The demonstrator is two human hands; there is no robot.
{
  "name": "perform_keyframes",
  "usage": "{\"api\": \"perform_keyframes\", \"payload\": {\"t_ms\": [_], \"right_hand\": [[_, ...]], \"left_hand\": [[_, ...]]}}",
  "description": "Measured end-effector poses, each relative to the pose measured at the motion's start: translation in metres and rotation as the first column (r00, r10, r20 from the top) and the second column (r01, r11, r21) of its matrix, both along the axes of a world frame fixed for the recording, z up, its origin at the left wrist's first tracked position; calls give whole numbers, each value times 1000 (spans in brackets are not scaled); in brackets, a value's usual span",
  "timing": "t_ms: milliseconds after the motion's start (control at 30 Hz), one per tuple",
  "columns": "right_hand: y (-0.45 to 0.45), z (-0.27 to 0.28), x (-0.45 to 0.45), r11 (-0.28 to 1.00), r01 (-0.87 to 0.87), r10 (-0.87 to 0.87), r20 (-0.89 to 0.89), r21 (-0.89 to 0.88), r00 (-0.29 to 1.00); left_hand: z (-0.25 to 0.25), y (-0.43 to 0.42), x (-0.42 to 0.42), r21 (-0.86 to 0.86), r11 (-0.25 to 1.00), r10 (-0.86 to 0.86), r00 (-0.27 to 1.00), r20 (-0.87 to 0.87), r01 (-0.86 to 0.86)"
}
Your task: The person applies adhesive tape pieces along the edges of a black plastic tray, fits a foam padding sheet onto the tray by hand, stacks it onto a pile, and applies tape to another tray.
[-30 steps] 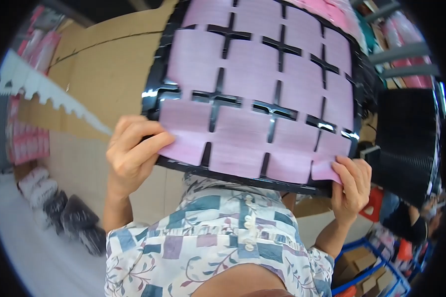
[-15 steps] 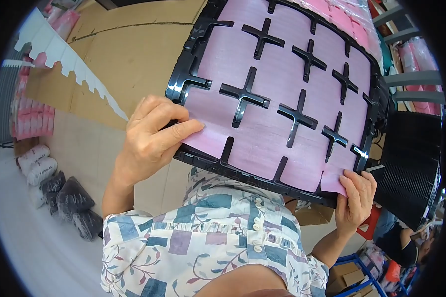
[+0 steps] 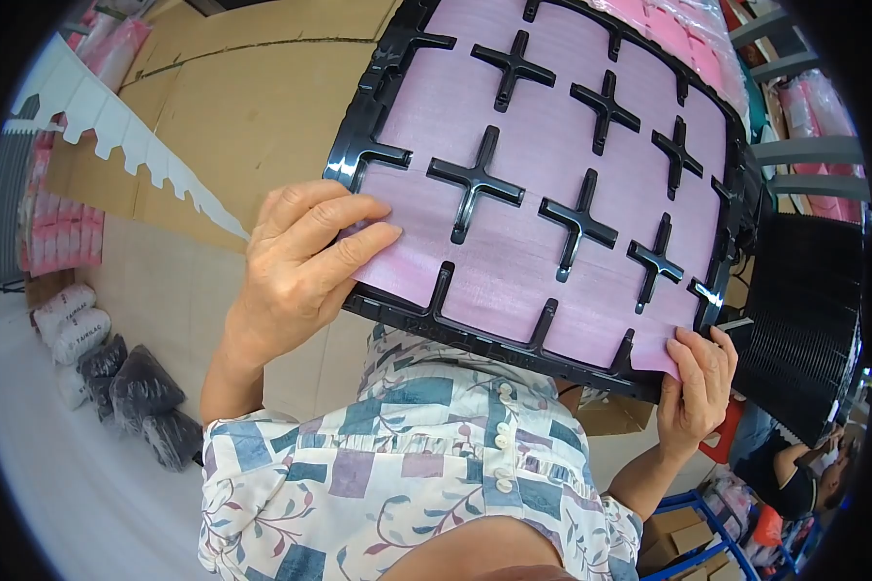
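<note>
A black plastic frame point(image 3: 494, 353) with raised cross-shaped ribs is tilted in front of my body. Pink sheet material point(image 3: 528, 126) lies in it, with the black crosses showing through its slits. At the frame's near left corner, my left hand point(image 3: 305, 261) presses its fingertips on the sheet, fingers together and the thumb hidden. My right hand point(image 3: 696, 382) is closed around the near right corner, its fingertips at the sheet's edge. Along the near edge, black ribs stand up between the sheet's flaps.
Brown cardboard point(image 3: 233, 107) and a white notched strip point(image 3: 136, 126) are at the left. Stacked black frames point(image 3: 804, 310) stand at the right, beyond them a person point(image 3: 794, 479). Dark bags point(image 3: 145, 387) lie on the floor. Pink packages point(image 3: 673, 34) are behind the frame.
Over the last second the frame has swung up and to the right. The crosses now stand clear through the slits, and the sheet's near right corner lies flatter. Both hands stay at their corners.
</note>
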State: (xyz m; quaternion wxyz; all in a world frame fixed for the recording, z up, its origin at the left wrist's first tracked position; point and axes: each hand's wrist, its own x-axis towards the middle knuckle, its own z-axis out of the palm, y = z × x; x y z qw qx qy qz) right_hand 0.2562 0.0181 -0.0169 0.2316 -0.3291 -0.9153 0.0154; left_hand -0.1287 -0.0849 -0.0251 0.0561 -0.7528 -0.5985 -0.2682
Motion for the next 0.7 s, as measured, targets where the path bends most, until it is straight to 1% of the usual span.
{"api": "perform_keyframes", "payload": {"t_ms": [167,233,267,667,700], "right_hand": [[0,-2,1,1000,4,-4,-1,31,1000],[-1,-3,1,999,8,-7,-2,35,1000],[0,-3,2,999,8,-8,2,33,1000],[2,0,2,1000,-20,20,34,5,999],[2,-1,2,1000,-25,25,38,14,999]], "left_hand": [[-1,0,1,-17,1000,13,1000,-9,-13],[-3,0,1,37,999,20,1000,-17,-19],[-3,0,2,36,999,20,1000,-17,-19],[8,-2,1,-74,997,-10,1000,-28,8],[9,-1,0,-82,997,-10,1000,14,11]]}}
